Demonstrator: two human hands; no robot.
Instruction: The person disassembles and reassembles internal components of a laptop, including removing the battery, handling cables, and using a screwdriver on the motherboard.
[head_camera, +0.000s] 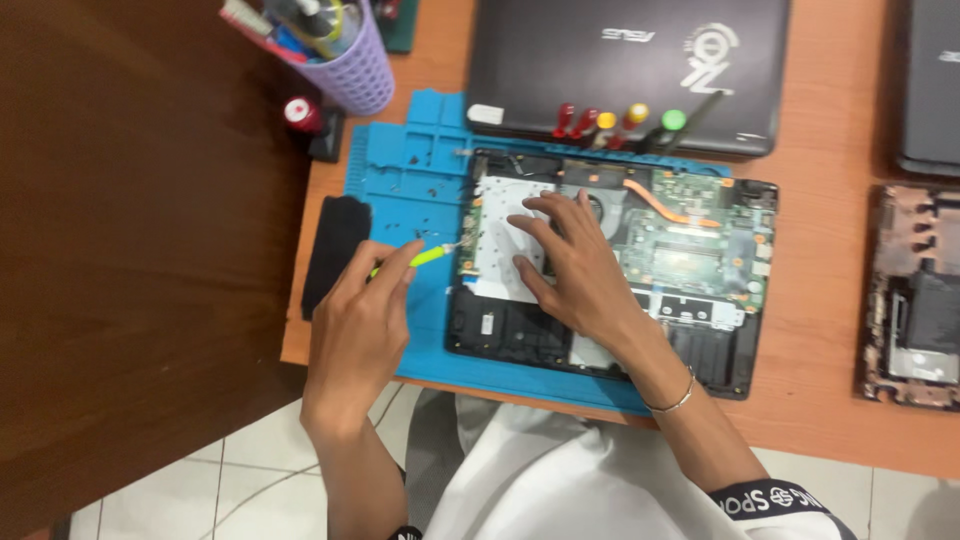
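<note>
In the head view, a lime-green screwdriver (425, 257) is pinched between the fingers of the left hand (360, 325), its tip set at the left edge of the opened laptop (690, 250) on the blue mat (400, 180). The right hand (575, 265) is spread flat, fingers apart, upon a white panel (495, 195) inside it. A closed dark laptop (560, 60) lies beyond, marked with pale emblems.

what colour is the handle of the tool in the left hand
Bright yellow-green, on the screwdriver that the left hand holds; head view.

Orange-brown wooden desk (830, 400), dark brown wooden panel (140, 250) at left, possibly a cabinet side, white tiled floor (240, 480) below
</note>
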